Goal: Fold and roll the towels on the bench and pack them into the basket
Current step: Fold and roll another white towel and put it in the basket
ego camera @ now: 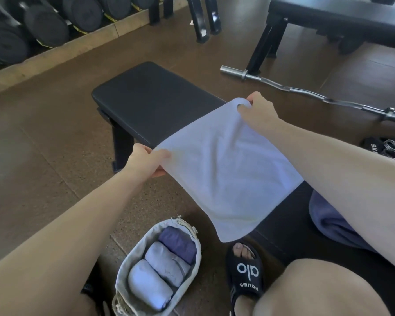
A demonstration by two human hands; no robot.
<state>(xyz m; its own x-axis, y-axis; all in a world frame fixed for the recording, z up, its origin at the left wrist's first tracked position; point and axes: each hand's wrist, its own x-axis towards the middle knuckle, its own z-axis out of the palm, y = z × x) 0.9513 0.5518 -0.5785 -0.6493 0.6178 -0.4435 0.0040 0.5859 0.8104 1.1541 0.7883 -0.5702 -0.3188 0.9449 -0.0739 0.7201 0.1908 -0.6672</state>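
— Holding anything?
— Yes, a pale towel (224,169), stretched out above the black tabletop (155,99). The left hand (144,161) pinches its near-left corner, fingers (163,154) clamped on the cloth; the right hand (259,110) pinches the far corner the same way. The rest hangs down toward the floor.
— Any other towels?
— A darker purple towel (326,222) lies on the tabletop under the right forearm. On the floor just beside the left knee stands the basket (126,265), with three rolled towels (167,263) side by side inside, two pale and one purple.
— Any writing?
— A black sandal (246,277) on the foot between basket and tabletop reads "alo", with smaller letters below that look like "POUER". Black plates (384,149) by the curved barbell (315,94) show "SK", the rest hidden.
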